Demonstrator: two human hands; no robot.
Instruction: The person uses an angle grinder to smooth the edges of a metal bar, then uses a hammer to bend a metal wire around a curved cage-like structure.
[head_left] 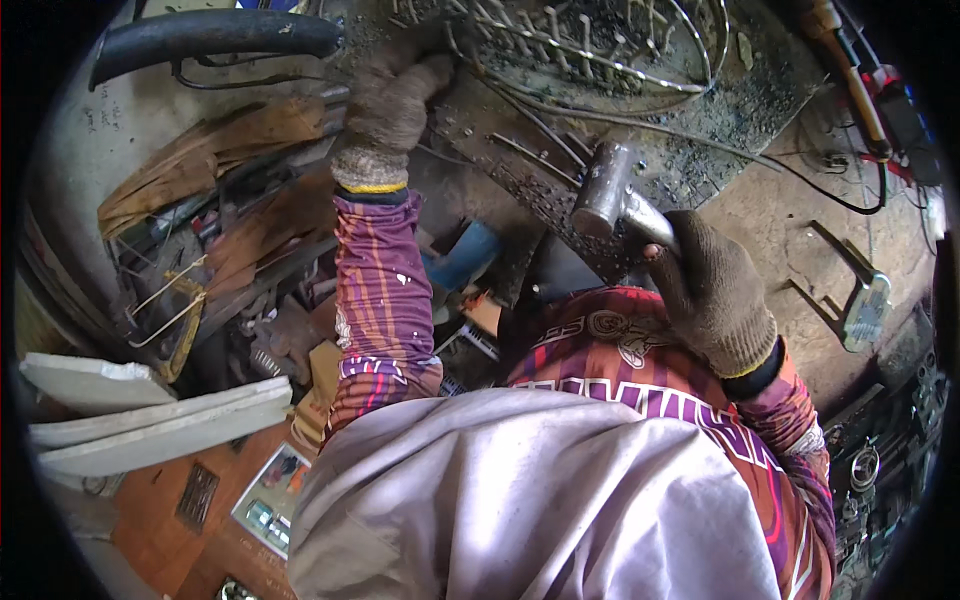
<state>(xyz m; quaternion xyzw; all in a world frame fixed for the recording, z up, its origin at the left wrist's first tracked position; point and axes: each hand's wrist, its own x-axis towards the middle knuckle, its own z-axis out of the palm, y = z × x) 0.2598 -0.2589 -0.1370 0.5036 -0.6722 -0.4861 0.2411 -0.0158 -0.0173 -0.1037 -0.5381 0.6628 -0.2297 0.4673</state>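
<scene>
My right hand [722, 290], in a brown knit glove, is closed around the handle of a hammer. The thick round steel hammer head [605, 190] hangs over the near edge of the metal worktable [690, 150]. My left hand [395, 95], in a similar dirty glove with a yellow cuff band, reaches to the far left of the table. Its fingers curl in beside a piece of bent metal rods [560, 45] with a row of short bars; the dark fingertips hide what they hold. Loose rods [535, 155] lie between the two hands.
A torch-like tool [850, 80] with cables is at the far right. To the right sits a green-ended metal tool [865, 310]. A thick black pipe [220, 35], brown cloth [210, 160], a yellow-framed hacksaw [180, 325] and white slabs [160, 425] crowd the left.
</scene>
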